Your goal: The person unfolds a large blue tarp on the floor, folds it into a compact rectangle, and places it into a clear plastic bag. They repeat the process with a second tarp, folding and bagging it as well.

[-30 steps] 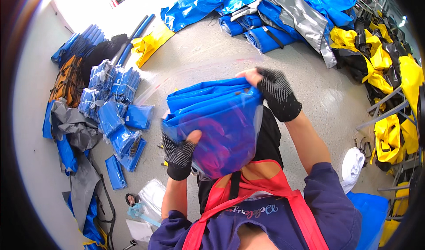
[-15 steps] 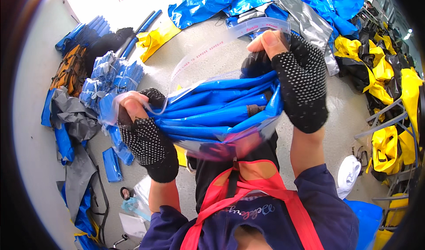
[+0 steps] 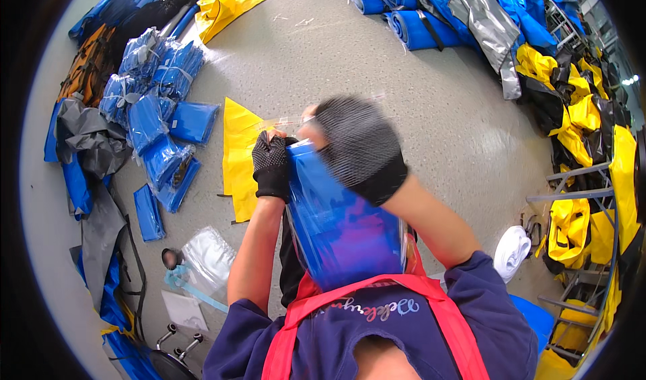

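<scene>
You hold a blue folded sheet in a clear bag (image 3: 340, 225) upright against your chest, long axis vertical, left hand (image 3: 271, 166) and right hand (image 3: 360, 148) (blurred) both clamped on its top edge.

Left hand (image 3: 272, 166): gloved, gripping the blue bag's (image 3: 340, 222) top left edge.
Right hand (image 3: 360, 149): gloved, blurred, on its top.
Floor (image 3: 417, 111): yellow sheet (image 3: 240, 154) beside it.
</scene>
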Tool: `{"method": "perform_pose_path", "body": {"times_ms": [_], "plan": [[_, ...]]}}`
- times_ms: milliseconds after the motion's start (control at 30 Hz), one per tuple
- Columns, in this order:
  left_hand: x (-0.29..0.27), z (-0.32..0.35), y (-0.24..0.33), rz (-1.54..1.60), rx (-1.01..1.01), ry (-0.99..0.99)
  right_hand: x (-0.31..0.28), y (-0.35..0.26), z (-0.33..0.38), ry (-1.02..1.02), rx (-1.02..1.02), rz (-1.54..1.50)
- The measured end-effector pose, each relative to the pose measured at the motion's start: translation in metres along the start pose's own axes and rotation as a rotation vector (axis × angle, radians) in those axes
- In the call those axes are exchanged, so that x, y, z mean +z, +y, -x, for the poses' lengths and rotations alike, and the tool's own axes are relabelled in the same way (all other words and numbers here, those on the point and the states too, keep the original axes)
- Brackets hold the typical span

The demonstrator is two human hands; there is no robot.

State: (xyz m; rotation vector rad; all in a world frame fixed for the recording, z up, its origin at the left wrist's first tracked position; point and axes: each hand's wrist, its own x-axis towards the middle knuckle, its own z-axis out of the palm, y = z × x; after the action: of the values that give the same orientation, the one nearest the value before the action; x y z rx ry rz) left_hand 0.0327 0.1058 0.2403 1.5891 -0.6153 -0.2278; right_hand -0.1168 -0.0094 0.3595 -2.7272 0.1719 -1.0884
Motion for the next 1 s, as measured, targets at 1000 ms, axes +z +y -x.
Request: {"method": "perform_pose_path", "body": {"times_ms": [1000], "plan": [[-0.076, -0.052, 0.058, 0.267, -0.521, -0.434, -0.065, 0.144, -0.107, 0.072, 1.008, -0.58]]}}
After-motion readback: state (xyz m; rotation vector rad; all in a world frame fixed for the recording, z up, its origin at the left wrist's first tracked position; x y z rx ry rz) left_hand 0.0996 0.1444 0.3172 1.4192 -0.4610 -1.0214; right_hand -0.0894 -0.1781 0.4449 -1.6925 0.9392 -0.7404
